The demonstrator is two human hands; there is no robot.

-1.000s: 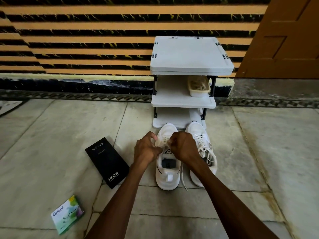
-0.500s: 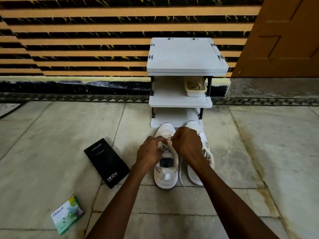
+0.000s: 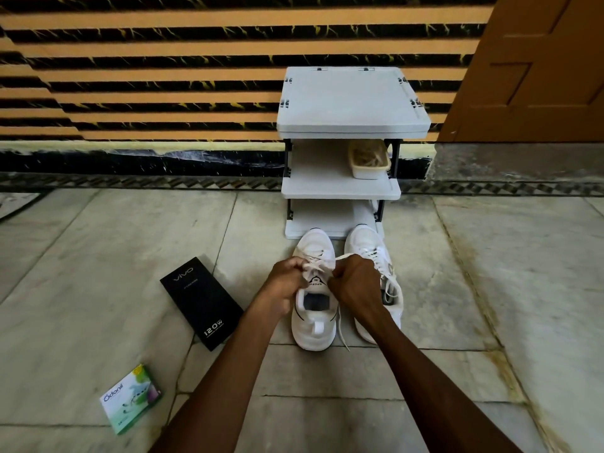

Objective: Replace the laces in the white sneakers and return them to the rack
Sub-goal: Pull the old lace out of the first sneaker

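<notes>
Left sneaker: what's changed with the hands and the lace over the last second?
The hands have drawn slightly apart, so the lace now stretches between the left hand and the right hand over the left sneaker. Both kept their pinch. The right sneaker, rack, black box and green box stayed put.

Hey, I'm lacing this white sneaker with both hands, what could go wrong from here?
Both the left hand and right hand pinch the lace, so nothing pins the sneaker; a hard pull may tip or slide it into the other sneaker. The loose end trailing on the floor could get trapped under a sole.
</notes>
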